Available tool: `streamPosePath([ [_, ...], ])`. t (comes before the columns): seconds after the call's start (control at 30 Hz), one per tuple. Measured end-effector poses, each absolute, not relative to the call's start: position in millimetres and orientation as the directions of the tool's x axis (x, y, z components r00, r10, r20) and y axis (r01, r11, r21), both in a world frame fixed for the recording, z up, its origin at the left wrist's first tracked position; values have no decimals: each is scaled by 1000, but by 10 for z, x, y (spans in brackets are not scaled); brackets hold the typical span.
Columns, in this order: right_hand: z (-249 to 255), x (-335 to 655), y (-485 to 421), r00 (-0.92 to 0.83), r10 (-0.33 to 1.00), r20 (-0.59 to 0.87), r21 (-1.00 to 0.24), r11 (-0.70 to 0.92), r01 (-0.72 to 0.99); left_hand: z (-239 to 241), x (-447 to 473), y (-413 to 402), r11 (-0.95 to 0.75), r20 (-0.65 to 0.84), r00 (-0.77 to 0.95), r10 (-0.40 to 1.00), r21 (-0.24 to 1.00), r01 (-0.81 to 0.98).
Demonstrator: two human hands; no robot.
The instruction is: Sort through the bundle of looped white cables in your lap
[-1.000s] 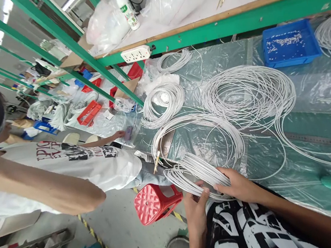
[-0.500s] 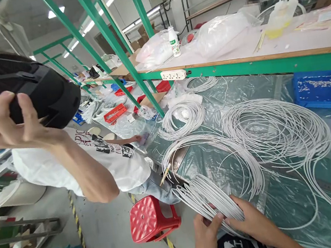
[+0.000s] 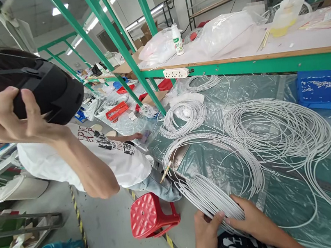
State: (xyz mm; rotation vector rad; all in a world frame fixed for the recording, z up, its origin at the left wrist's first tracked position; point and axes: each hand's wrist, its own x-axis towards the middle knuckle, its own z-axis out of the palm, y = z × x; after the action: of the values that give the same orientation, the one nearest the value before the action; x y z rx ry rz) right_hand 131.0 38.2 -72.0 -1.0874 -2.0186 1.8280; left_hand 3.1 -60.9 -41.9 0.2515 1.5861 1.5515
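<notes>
Both hands are closed on one coil of white wire, which sits at the near edge of the bench, partly over the lip and tilted up towards the person. The left hand comes from below at about six o'clock of the coil, with the thumb pressed across the strands. The right hand lies over the strands at about four o'clock, fingers curled round them. The coil looks gathered and fairly even, though its far end fans out a little; no tie or tape on it can be made out.

As a judgement from how things lie, the work is somewhere in the middle. At twelve o'clock from the hands lies a small coil, neat and set apart, and between it and the held one a wider ring lies flat on the plastic sheet. At two o'clock spreads a big loose heap of loops with strands trailing off to the right edge of the view — that part seems unsorted, and it is the larger share.

A blue tray stands beyond the heap at two o'clock. At nine o'clock a red stool stands on the floor, and past it a co-worker in a white printed shirt holds a black headset with one raised hand — well apart from the person's own hands.
</notes>
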Motion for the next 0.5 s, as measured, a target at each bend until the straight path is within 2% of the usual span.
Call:
streamPosePath([
  [0.2,-682,1321,399,-769,576,-277,-951,-50,305,-443,39,-642,202,-426,-583,692,890,-409],
  [0.5,-649,1383,525,-765,574,-293,-956,-168,240,-443,-9,-666,274,-461,-560,689,880,-387],
])
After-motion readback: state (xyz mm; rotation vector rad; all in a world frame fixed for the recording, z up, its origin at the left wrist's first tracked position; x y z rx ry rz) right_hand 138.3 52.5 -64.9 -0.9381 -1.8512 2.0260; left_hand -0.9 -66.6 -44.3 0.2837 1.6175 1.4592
